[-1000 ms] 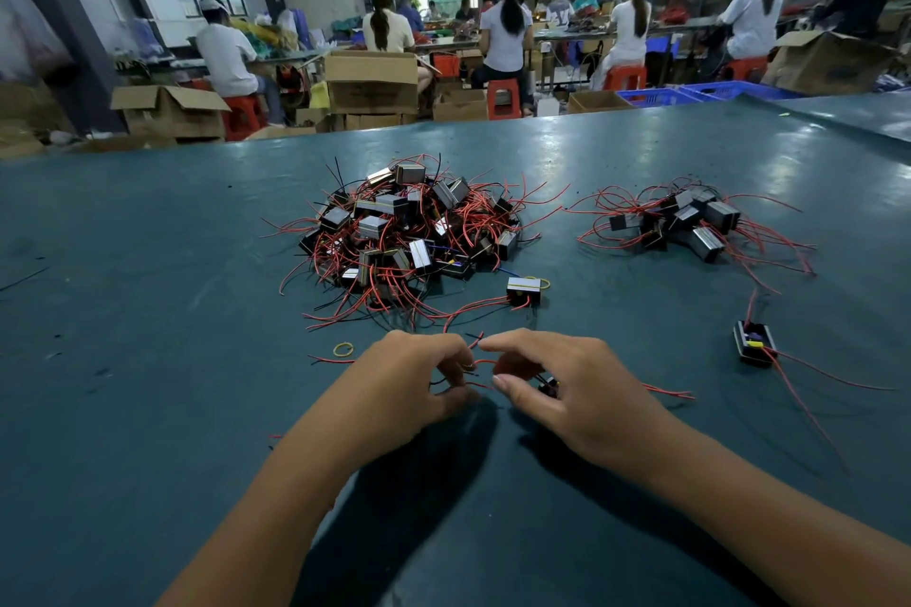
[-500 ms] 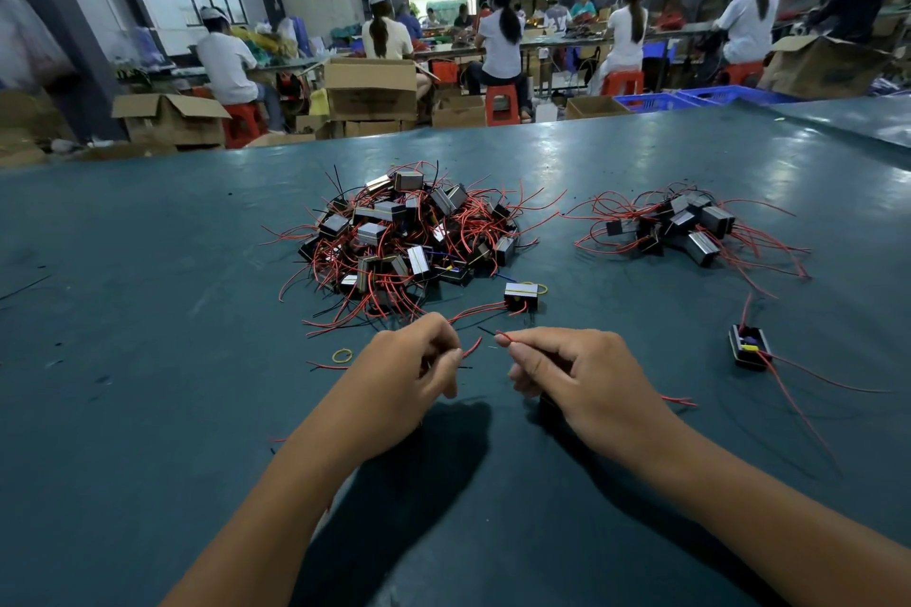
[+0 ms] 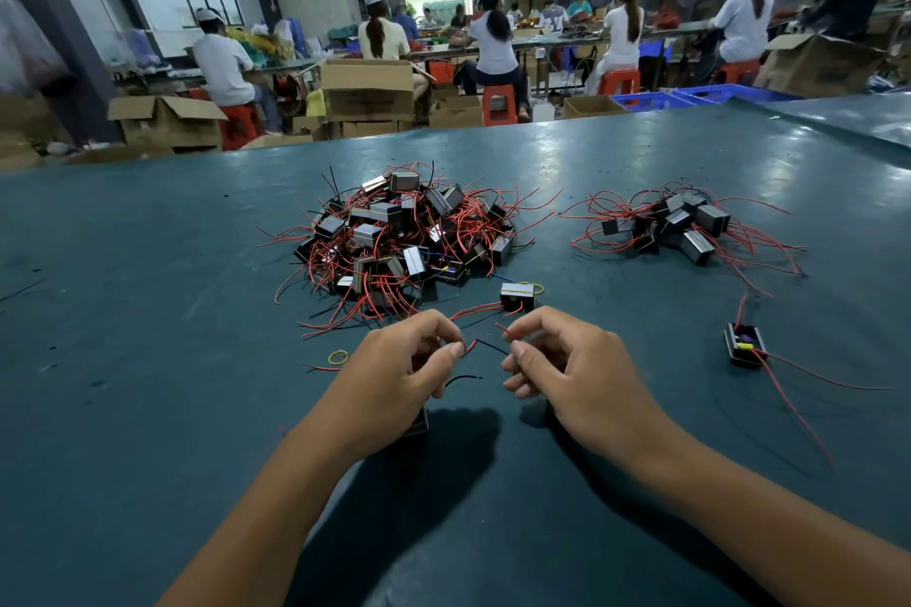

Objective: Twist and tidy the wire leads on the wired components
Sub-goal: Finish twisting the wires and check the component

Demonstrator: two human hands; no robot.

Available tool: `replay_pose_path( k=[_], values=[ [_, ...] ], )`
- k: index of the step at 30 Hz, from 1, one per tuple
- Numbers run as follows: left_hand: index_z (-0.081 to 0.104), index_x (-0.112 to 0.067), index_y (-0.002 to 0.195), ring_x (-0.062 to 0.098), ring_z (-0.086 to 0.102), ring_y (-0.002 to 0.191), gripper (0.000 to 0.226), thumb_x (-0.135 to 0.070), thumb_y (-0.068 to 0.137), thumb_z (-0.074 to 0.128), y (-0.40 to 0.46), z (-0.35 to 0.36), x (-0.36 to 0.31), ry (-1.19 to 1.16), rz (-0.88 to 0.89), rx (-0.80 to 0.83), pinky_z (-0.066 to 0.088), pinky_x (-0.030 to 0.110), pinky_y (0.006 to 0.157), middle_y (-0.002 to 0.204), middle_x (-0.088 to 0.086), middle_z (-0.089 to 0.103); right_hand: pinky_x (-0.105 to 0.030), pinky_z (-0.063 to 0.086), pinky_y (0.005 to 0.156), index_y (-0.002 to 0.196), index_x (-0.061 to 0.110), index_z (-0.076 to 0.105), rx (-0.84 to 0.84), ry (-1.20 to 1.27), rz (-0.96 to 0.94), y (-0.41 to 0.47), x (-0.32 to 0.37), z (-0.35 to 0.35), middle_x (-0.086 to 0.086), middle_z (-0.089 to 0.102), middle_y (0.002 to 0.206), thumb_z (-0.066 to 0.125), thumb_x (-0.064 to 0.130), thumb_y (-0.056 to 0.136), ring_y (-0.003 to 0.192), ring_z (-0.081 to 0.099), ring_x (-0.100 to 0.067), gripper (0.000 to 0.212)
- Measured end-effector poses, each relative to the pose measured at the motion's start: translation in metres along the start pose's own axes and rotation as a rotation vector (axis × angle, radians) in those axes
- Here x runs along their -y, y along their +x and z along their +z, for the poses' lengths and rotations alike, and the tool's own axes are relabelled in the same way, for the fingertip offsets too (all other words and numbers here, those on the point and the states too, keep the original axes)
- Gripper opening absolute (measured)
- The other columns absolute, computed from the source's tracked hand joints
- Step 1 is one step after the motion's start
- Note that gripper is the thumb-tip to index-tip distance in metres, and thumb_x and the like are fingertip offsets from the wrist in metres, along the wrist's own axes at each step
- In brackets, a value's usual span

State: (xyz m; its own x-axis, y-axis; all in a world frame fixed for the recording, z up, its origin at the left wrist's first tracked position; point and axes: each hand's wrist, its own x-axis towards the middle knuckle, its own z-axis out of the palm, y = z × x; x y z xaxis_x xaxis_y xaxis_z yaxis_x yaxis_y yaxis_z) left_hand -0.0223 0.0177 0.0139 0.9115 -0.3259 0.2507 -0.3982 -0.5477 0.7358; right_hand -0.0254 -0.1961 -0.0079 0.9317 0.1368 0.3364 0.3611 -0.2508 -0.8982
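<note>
My left hand (image 3: 399, 372) and my right hand (image 3: 567, 375) hover side by side just above the green table (image 3: 148, 360), fingers curled. Each pinches thin wire leads; a short red and black lead (image 3: 485, 346) spans the gap between the fingertips, and a black lead (image 3: 461, 380) curls out below my left hand. A dark component (image 3: 416, 424) peeks out under my left palm. A big heap of black components with red leads (image 3: 404, 242) lies just beyond my hands. One single component (image 3: 516, 296) sits right in front of my right hand.
A smaller pile of components (image 3: 685, 227) lies at the right, and a lone component with long red leads (image 3: 744, 344) sits nearer on the right. A yellow rubber band (image 3: 338, 356) lies left of my left hand. Workers on red stools and cardboard boxes (image 3: 367, 89) fill the background.
Both hands have lifted off the table and drawn slightly apart, pulling the leads up between them. The view has shifted a little.
</note>
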Motion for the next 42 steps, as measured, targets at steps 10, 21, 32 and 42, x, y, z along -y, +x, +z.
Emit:
replay_pose_path(
  k=[10,21,32,42],
  values=[
    [0.056,-0.024,0.09,0.013,0.055,0.048,0.013,-0.024,0.103,0.051,-0.002,0.008,-0.009,-0.085,-0.009,0.0,0.045,0.022,0.051,0.072,-0.001,0.07,-0.023,0.057,0.057,0.09,0.013,0.065,-0.007,0.067,0.021,-0.001,0.004,0.004,-0.007,0.071,0.076,0.058,0.004,0.096,0.064,0.073,-0.018,0.013],
    [0.06,-0.015,0.079,0.019,0.057,0.041,0.019,-0.016,0.097,0.06,-0.002,0.02,-0.016,-0.204,-0.039,-0.151,0.044,0.025,0.045,0.065,0.004,0.07,-0.024,0.05,0.054,0.087,0.025,0.068,-0.004,-0.013,-0.041,0.001,0.004,0.008,0.001,0.068,0.068,0.062,0.013,0.093,0.052,0.058,-0.01,0.015],
    [0.066,-0.017,0.083,0.019,0.06,0.045,0.015,-0.02,0.097,0.062,0.0,0.022,-0.013,-0.256,-0.056,-0.125,0.048,0.026,0.047,0.067,0.005,0.071,-0.029,0.049,0.051,0.089,0.029,0.069,-0.001,-0.005,-0.053,0.0,0.002,0.008,0.0,0.067,0.066,0.063,0.017,0.093,0.052,0.055,-0.01,0.014],
    [0.064,-0.012,0.086,0.018,0.058,0.046,0.012,-0.012,0.097,0.06,0.0,0.023,-0.015,-0.333,-0.077,-0.095,0.047,0.023,0.049,0.067,0.009,0.07,-0.024,0.04,0.051,0.089,0.03,0.069,-0.004,0.003,-0.081,0.0,0.0,0.009,-0.004,0.063,0.067,0.061,0.032,0.088,0.053,0.048,-0.007,0.008]
  ],
)
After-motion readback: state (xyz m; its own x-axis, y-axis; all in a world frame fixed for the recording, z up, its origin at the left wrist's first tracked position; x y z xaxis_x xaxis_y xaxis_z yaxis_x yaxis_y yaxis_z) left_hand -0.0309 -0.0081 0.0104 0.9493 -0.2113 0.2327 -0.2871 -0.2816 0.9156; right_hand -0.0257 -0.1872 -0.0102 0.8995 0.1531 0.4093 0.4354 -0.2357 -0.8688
